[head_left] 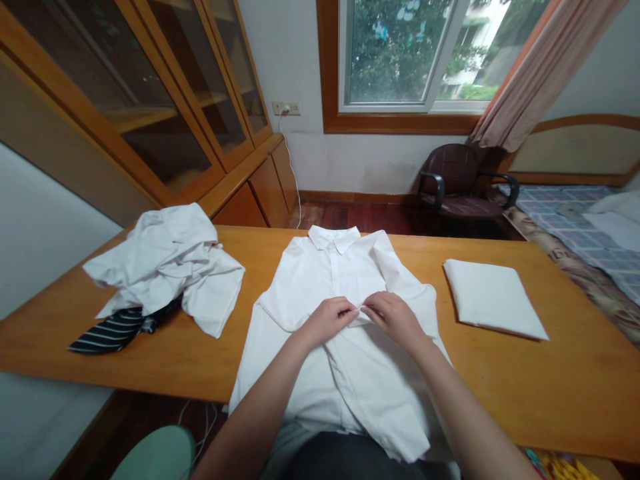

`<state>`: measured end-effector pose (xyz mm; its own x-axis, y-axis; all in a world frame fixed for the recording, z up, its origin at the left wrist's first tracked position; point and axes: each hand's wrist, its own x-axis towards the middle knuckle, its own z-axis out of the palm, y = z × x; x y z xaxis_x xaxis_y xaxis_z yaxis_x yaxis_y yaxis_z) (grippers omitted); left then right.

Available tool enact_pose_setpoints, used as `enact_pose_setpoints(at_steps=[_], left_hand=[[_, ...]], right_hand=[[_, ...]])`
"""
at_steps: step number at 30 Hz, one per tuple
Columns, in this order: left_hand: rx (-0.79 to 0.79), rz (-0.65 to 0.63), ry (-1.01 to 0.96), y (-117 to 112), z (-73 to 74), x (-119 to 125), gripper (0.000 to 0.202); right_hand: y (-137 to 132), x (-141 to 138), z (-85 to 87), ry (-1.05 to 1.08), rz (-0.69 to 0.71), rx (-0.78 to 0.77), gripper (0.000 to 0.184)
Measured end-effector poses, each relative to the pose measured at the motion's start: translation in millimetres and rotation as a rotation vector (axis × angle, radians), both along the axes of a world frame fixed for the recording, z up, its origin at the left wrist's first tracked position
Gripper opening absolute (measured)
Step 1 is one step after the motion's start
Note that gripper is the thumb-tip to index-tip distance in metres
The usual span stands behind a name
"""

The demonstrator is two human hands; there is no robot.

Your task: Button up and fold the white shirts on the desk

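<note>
A white collared shirt [305, 287] lies spread front up on the wooden table, its collar toward the far edge and its lower part hanging over the near edge. Below the chest, the front is parted. At the middle of the front, my left hand [331, 319] pinches the shirt's edge between thumb and fingers. My right hand [393, 317] grips the cloth right beside it, the fingertips of both hands almost meeting. Whether a button sits between the fingers is hidden.
A crumpled white garment [165, 260] and a dark striped tie [113, 332] lie on the table [500, 373] at left. At right rests a folded white cloth [490, 297]. A green stool [155, 457] stands below the near edge; a chair [457, 180] is beyond the table.
</note>
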<state>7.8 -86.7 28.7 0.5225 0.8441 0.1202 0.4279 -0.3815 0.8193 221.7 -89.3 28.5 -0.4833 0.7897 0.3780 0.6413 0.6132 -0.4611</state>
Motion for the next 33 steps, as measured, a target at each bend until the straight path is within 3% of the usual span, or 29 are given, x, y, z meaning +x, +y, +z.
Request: enact_pose_setpoints(at_steps=[7, 12, 16, 21, 25, 33], left_hand=[[-0.096, 0.18, -0.159, 5.4, -20.8, -2.4, 0.026], [-0.112, 0.227, -0.193, 7.6, -22.9, -5.5, 0.027], [-0.105, 0.241, -0.217, 8.5, -26.8, -6.8, 0.025], [-0.129, 0.29, -0.283, 9.2, -31.4, -9.0, 0.023], [-0.173, 0.321, -0.322, 9.6, -32.7, -11.9, 0.021], [-0.131, 0.23, -0.262, 10.6, -29.1, -14.4, 0.02]], right_hand=[[-9.6, -15.9, -3.9, 0.071, -0.135, 0.238, 0.008], [-15.6, -26.4, -3.2, -0.033, -0.181, 0.245, 0.017], [-12.3, -31.8, -4.6, -0.086, -0.226, 0.239, 0.012], [-10.2, -36.6, -6.5, -0.157, -0.163, 0.308, 0.014], [-8.9, -38.4, -10.9, -0.148, -0.137, 0.265, 0.017], [-8.2, -32.8, -29.8, 0.043, -0.085, 0.14, 0.023]])
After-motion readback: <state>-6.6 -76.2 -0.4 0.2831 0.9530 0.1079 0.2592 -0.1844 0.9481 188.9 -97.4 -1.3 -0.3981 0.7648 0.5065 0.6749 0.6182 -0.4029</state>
